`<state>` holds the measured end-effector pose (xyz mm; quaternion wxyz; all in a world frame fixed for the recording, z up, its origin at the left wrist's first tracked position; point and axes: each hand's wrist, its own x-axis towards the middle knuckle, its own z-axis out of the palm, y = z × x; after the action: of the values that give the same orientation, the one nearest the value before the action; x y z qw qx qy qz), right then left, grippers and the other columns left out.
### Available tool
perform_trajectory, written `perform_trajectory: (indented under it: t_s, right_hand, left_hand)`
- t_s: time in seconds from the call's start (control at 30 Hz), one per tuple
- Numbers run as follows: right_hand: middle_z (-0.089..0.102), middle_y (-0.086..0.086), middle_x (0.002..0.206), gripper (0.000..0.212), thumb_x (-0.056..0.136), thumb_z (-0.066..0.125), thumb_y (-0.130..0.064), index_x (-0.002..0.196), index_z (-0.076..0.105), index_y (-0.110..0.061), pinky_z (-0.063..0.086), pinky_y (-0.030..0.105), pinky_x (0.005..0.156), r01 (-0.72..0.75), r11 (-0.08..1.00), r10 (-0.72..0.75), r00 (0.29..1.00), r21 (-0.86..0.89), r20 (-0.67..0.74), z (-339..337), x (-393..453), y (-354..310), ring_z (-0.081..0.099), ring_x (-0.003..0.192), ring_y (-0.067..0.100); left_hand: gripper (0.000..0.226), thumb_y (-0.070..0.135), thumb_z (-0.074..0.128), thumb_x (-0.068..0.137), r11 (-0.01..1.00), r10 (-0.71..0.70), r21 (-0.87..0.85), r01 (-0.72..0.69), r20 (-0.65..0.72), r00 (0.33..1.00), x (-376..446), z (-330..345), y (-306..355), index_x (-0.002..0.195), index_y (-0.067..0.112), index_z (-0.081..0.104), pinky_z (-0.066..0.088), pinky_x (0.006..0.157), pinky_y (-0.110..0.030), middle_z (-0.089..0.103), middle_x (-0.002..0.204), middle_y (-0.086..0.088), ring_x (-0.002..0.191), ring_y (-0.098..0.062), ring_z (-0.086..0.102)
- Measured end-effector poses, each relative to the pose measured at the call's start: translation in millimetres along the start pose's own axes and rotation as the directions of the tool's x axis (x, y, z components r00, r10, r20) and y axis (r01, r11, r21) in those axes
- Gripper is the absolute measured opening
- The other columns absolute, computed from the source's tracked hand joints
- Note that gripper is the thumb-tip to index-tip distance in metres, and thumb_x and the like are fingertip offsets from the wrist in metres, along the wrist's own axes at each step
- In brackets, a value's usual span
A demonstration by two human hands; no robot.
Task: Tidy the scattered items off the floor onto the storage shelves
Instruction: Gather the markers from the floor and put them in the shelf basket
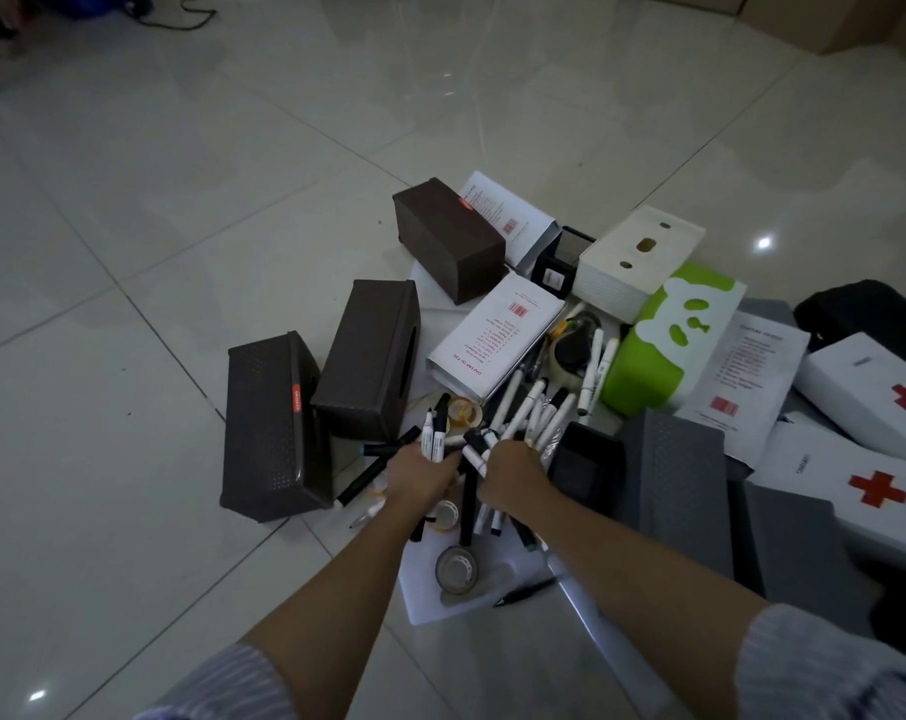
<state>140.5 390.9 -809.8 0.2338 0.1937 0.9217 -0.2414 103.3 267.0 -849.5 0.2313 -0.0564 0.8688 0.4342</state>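
both hands, left (424,472) and right (510,472), are gripping markers (536,415) whose long axes are fanning away ahead.

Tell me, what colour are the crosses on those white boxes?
Red, on the white boxes, clearest in the head view at the right.

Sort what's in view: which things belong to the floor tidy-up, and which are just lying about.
Belongs to the job:
- black and white marker pens, gripped by left hand and right hand
- three brown perforated plastic boxes
- white red-cross first-aid boxes
- green and white panda box
- clear tape rolls

Just lying about:
- black cable
- cardboard cartons
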Motion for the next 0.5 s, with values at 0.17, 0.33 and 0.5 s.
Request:
perform_trajectory:
  t_s: [0.17,0.33,0.5]
  right_hand:
    - [0.051,0.016,0.14,0.04,0.094,0.057,-0.013,0.133,0.052,-0.004,0.045,0.026,0.082,-0.121,0.971,0.126,0.992,0.205,-0.009,1.1,12.0,5.0,0.052,0.126,0.03]
    - [0.058,0.02,0.127,0.049,0.086,0.067,-0.009,0.128,0.044,0.003,0.043,0.028,0.072,-0.256,0.854,0.312,0.949,0.453,-0.052,3.5,23.0,10.7,0.059,0.113,0.033]
    - [0.059,0.021,0.122,0.058,0.083,0.072,-0.012,0.129,0.042,0.005,0.045,0.031,0.071,-0.318,0.717,0.408,0.913,0.62,-0.004,-5.5,30.3,16.9,0.061,0.107,0.034]
  left_hand:
    - [0.032,0.039,0.07,0.085,0.972,0.023,0.234,-0.027,0.02,1.0,-4.3,9.1,6.0,0.073,0.014,0.054,0.036,0.065,-0.025,0.065,0.088,-0.008,0.089,-0.023,0.064]
    - [0.039,0.031,0.08,0.075,0.971,0.099,0.22,-0.094,-0.012,0.995,-5.1,20.1,5.7,0.065,0.014,0.047,0.037,0.059,-0.027,0.066,0.08,-0.009,0.077,-0.023,0.063]
    - [0.028,0.03,0.075,0.079,0.955,0.11,0.281,-0.098,-0.029,0.994,-4.9,21.3,12.1,0.083,0.012,0.054,0.038,0.061,-0.024,0.059,0.081,-0.003,0.079,-0.021,0.061]
